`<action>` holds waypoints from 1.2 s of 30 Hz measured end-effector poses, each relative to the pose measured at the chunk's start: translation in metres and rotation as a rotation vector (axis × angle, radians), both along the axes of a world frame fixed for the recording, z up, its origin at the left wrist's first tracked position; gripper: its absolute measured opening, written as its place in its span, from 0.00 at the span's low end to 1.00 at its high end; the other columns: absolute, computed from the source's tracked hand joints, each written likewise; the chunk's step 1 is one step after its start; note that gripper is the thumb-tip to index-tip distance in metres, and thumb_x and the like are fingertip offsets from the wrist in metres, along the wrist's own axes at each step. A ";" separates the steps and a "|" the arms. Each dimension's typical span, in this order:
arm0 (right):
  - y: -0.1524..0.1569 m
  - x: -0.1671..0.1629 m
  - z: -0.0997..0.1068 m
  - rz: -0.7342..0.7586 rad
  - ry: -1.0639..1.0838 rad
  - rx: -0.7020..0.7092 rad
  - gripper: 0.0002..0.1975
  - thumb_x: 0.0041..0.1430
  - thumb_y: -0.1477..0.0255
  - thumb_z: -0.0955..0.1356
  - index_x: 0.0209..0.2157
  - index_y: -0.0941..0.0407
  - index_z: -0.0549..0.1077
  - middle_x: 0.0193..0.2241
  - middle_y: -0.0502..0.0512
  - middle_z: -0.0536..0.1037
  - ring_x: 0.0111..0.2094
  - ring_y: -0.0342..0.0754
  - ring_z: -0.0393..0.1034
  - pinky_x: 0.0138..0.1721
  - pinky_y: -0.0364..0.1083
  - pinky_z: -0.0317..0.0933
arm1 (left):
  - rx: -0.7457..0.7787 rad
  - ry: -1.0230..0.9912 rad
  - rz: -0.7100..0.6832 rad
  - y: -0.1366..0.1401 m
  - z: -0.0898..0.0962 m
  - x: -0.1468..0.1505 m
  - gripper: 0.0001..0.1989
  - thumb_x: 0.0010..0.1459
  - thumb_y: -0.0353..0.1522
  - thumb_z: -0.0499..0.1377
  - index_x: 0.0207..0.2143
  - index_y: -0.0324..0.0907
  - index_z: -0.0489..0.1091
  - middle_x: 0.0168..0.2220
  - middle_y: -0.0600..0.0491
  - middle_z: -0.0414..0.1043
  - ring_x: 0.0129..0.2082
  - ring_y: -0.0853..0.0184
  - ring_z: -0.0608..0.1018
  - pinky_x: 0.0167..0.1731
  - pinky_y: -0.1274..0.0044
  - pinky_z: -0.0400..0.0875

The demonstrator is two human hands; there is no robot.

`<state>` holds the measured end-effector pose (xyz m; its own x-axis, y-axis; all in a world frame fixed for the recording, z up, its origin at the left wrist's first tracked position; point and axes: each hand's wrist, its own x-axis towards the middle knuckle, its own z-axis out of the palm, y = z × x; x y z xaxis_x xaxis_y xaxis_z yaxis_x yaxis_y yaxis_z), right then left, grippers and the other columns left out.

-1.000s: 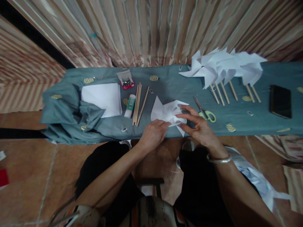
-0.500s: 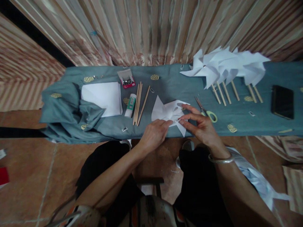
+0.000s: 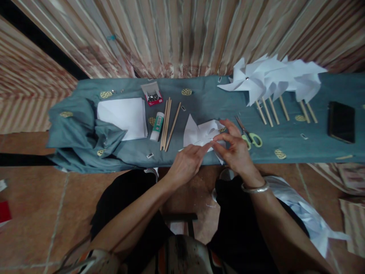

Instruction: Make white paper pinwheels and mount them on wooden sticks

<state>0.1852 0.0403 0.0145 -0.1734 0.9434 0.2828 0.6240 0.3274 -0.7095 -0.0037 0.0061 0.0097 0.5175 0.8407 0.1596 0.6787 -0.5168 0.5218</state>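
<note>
A white paper pinwheel [image 3: 196,132] with folded blades lies near the front edge of the cloth-covered table. My left hand [image 3: 188,161] presses on its near side, fingers closed on the paper around the middle. From the right, my right hand [image 3: 234,148] pinches a folded part of the same pinwheel between thumb and forefinger, the other fingers bent. The fingertips of both hands nearly meet at its centre and cover part of it. Green-handled scissors [image 3: 251,137] lie just right of my right hand.
Left of the pinwheel are wooden sticks [image 3: 172,127], a glue stick [image 3: 157,126], an open box of metal pins [image 3: 153,98] and stacked white paper [image 3: 122,118]. Finished pinwheels [image 3: 273,76] on sticks lie back right. A dark phone [image 3: 341,122] rests at the far right.
My right hand has shifted slightly left, its thumb and forefinger now closer to the pinwheel's centre and the left fingertips. My left hand stays nearly in place on the paper.
</note>
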 end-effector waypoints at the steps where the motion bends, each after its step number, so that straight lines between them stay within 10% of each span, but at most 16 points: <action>1: 0.000 -0.001 -0.001 0.003 -0.029 0.018 0.05 0.57 0.66 0.69 0.30 0.50 0.76 0.60 0.53 0.67 0.65 0.59 0.53 0.64 0.64 0.48 | 0.001 -0.005 -0.012 0.000 0.001 -0.001 0.20 0.67 0.28 0.47 0.60 0.41 0.59 0.41 0.49 0.75 0.42 0.63 0.75 0.43 0.69 0.73; 36: -0.002 -0.002 -0.003 0.037 -0.129 0.063 0.10 0.62 0.66 0.65 0.39 0.51 0.77 0.61 0.53 0.66 0.66 0.59 0.53 0.64 0.65 0.50 | -0.026 -0.038 0.032 0.007 -0.003 0.002 0.12 0.63 0.25 0.50 0.44 0.38 0.70 0.41 0.47 0.74 0.42 0.62 0.76 0.46 0.69 0.73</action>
<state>0.1828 0.0383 0.0114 -0.2460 0.9170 0.3140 0.6956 0.3926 -0.6016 -0.0019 0.0132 0.0064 0.4844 0.8608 0.1565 0.6741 -0.4812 0.5603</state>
